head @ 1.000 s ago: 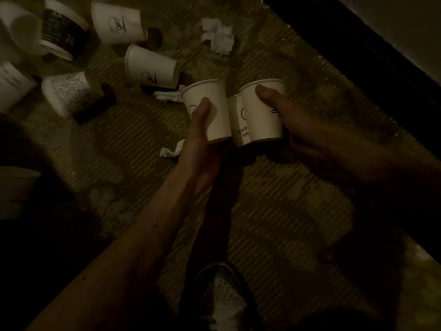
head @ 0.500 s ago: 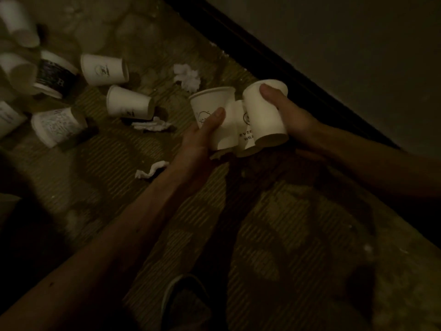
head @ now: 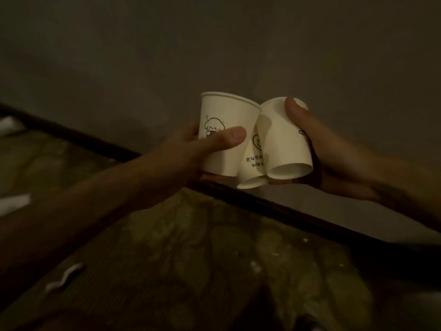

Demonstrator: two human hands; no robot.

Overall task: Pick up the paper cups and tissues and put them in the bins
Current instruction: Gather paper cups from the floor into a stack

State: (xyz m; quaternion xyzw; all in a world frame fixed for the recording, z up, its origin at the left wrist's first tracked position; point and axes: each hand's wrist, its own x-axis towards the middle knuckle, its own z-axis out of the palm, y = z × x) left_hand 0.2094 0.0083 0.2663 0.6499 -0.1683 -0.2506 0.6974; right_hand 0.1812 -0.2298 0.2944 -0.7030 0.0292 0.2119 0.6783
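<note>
A left hand (head: 188, 151) gripped a cartoon-printed cup (head: 226, 113), a right hand (head: 334, 161) a tilted cup (head: 284, 144), a lettered cup (head: 254, 163) wedged between, before the wall (head: 214, 44).

The left hand (head: 198, 151) is gripping a cartoon-printed paper cup (head: 226, 111), its thumb lying across the front and its bare forearm stretching out from the lower left. The right hand (head: 338, 161) is cradling a plain-sided paper cup (head: 281, 144), palm turned up, thumb hooking over the top edge.

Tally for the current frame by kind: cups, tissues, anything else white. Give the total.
Paper cups, all held: 3: puppy cup, lettered cup, third cup
Tissue on the floor: 1
Blurred white items at the left edge, kind unclear: 2
Total: 6
</note>
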